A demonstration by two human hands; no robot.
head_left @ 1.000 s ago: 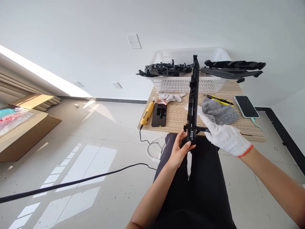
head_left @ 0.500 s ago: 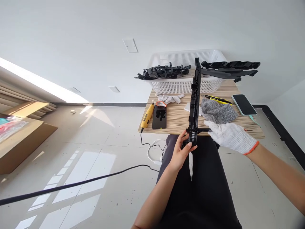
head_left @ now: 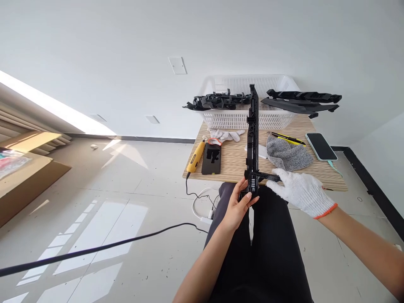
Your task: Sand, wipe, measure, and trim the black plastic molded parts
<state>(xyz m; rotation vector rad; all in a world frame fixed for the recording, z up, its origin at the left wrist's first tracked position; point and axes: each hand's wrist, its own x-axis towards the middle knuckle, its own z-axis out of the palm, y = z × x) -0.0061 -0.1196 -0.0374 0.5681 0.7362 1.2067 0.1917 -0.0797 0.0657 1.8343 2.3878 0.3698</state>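
The bare left hand (head_left: 237, 205) is closing around the lower end of the long black moulded plastic strip (head_left: 253, 139), thumb and fingers wrapped on it over the lap, just as in the earlier frames. The strip has swung from a slight rightward lean to nearly upright, its top end now lying in front of the basket's middle. The right hand in a white knit glove with an orange cuff (head_left: 299, 190) has dropped a little; its fingers are lying loosely extended, the fingertips pinching a thin dark tool (head_left: 268, 177) that is crossing the strip sideways near its base. Whether the tool's tip is actually biting the plastic cannot be told.

Beyond the knees, the pale striped wood-grain table (head_left: 233, 162) is carrying a yellow handheld rotary tool (head_left: 195, 157) with a trailing cord, a flat black phone (head_left: 211, 158), a speckled grey knit glove (head_left: 288, 152), and a yellow-and-black utility knife (head_left: 288, 137). Further back, a white latticed plastic basket (head_left: 246, 118) is holding more ribbed black strips (head_left: 217, 101), rigid and jagged-edged.
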